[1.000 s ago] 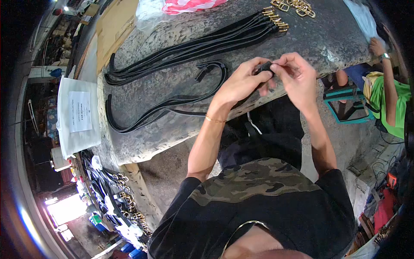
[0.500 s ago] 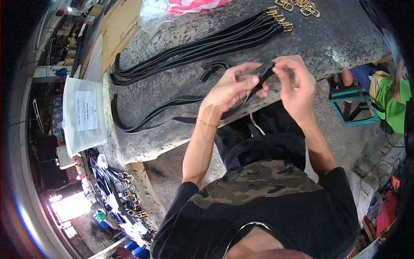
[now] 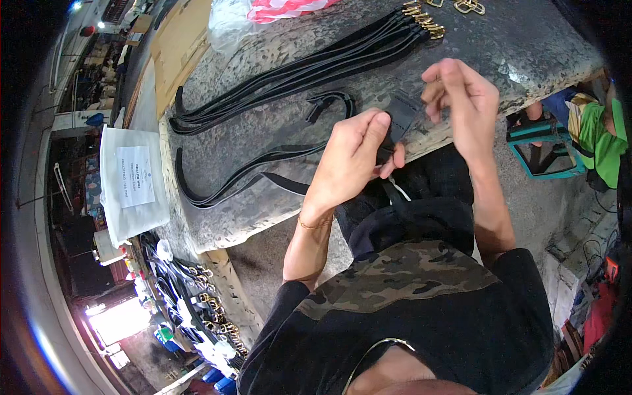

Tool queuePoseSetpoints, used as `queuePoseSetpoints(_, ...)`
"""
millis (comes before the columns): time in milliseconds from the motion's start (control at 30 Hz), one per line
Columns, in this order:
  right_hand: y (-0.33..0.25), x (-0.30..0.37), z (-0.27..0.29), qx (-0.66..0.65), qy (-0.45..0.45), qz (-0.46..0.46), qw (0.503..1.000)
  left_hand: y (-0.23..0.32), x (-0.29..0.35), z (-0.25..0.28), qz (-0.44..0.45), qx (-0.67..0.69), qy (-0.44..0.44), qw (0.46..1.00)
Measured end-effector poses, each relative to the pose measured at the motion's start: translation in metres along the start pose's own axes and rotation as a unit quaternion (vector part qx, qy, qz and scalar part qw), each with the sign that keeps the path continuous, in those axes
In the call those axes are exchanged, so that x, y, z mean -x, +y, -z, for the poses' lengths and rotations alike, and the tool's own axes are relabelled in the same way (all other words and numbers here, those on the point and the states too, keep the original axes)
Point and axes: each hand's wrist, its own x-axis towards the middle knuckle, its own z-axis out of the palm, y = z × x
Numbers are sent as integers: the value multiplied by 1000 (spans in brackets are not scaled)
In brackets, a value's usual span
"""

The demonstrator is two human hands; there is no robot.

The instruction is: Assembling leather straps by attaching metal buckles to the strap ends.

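My left hand (image 3: 355,155) is closed around the end of a black strap (image 3: 403,115), near the front edge of the table. The strap's flat, wide end sticks out past my thumb. Its long part (image 3: 283,181) seems to trail left over the table, partly hidden behind my hand. Just right of the strap end, my right hand (image 3: 464,105) is raised with loosely curled, slightly blurred fingers; I see nothing in it. A bundle of black straps (image 3: 296,72) with gold-coloured hardware (image 3: 424,23) at one end lies beyond my hands. Nearer is a curled strap end (image 3: 319,108).
Gold-coloured metal rings (image 3: 469,6) lie at the table's far side, and a red-and-white plastic bag (image 3: 286,8) at the back. A white labelled bag (image 3: 135,184) hangs at the left edge, above more straps with buckles (image 3: 214,306). A teal frame (image 3: 543,155) stands to the right.
My right hand has let go of the strap end and moved away to the upper right. My left hand has turned and keeps its grip on the strap.
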Motion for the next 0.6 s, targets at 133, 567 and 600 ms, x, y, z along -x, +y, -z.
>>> queuePoseSetpoints(133,-10,11,-6,19,-65,57,996,-1,5,1,-2,56,-5,998)
queuePoseSetpoints(567,-17,19,-11,95,-79,90,988,7,26,-12,-7,-59,7,998)
queuePoseSetpoints(600,-14,16,-11,184,-70,138,971,11,29,-14,-20,-67,10,998)
